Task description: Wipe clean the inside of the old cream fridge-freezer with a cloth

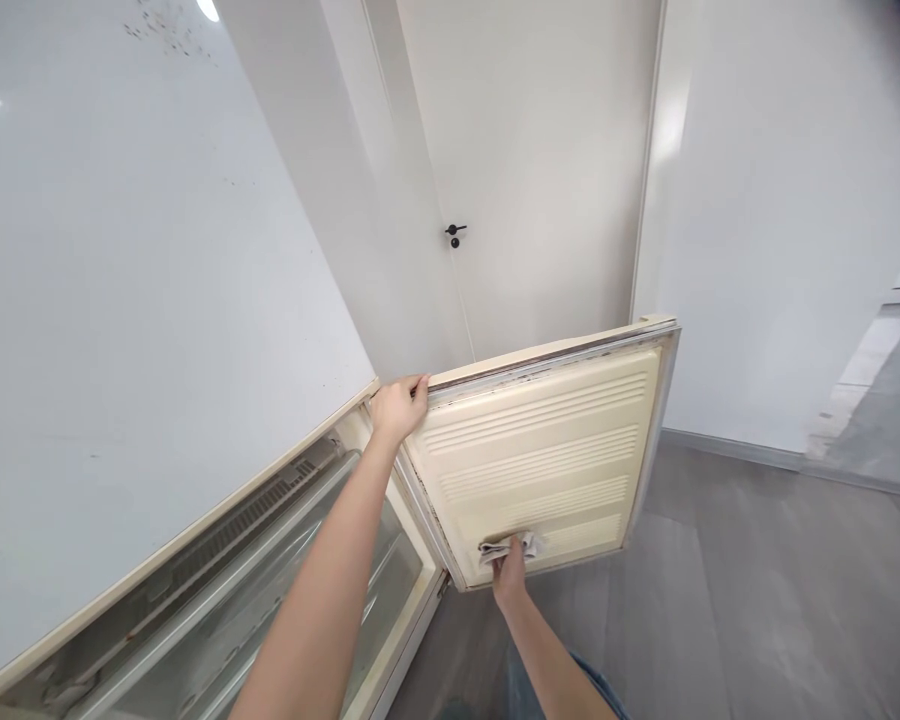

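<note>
you press cloth (530, 546) to open door (547, 435)
left hand (400, 408): fingers clamped on door's far left edge; right hand (510, 575): fingers clamped on cloth, near end.

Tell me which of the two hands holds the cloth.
The right hand: it holds the cloth low on the cream door, while the left hand, higher up, grasps that door's top edge.

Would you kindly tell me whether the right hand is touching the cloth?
Touching. The head view shows the right hand gripping the cloth, whose folds stick out on both sides of the hand, with no gap between them.
</note>
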Demonstrator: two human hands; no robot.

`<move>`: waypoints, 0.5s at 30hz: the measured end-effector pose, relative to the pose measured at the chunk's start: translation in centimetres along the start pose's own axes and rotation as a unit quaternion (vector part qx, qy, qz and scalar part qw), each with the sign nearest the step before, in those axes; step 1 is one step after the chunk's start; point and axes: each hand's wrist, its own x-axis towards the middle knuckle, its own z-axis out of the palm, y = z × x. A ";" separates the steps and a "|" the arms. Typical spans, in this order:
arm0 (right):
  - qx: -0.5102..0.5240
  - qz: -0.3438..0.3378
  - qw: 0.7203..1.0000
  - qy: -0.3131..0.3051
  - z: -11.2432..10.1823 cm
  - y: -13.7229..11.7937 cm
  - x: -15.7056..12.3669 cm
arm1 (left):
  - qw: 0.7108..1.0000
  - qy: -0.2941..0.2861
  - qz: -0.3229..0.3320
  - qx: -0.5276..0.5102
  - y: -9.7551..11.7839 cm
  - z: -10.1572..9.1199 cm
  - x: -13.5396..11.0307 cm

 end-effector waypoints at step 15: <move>0.169 0.248 0.948 -0.109 3.1 1.6 -4.2 | 1.000 0.001 0.007 -0.008 0.0 -0.2 -0.2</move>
